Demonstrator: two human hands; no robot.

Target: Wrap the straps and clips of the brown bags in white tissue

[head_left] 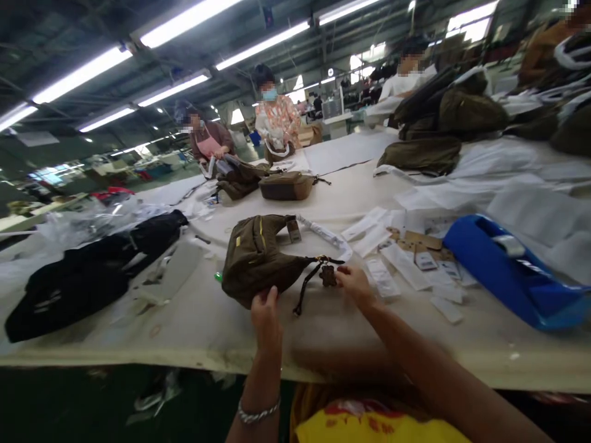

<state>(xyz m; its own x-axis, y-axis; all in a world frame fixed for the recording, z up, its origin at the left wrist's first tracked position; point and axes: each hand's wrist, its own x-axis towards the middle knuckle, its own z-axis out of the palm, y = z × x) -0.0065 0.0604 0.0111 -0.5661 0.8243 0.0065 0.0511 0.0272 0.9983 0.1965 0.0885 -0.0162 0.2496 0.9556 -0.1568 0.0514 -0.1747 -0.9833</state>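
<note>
An olive-brown handbag (252, 264) lies on the table in front of me, its strap partly wrapped in white material. My left hand (266, 314) grips the lower edge of the bag between thumb and fingers. With its fingers pinched, my right hand (357, 284) holds a small dark bear-shaped charm (328, 276) that hangs from the strap end. Beside the charm a dark cord (302, 294) dangles from the same strap end. A brown hang tag (293, 230) rests at the top of the bag.
To the right are a blue tape dispenser (503, 264) and scattered paper tags and packets (406, 264). A black bag (87, 277) lies at left. More olive bags (286, 186) are farther back, with several people across the table (194, 332).
</note>
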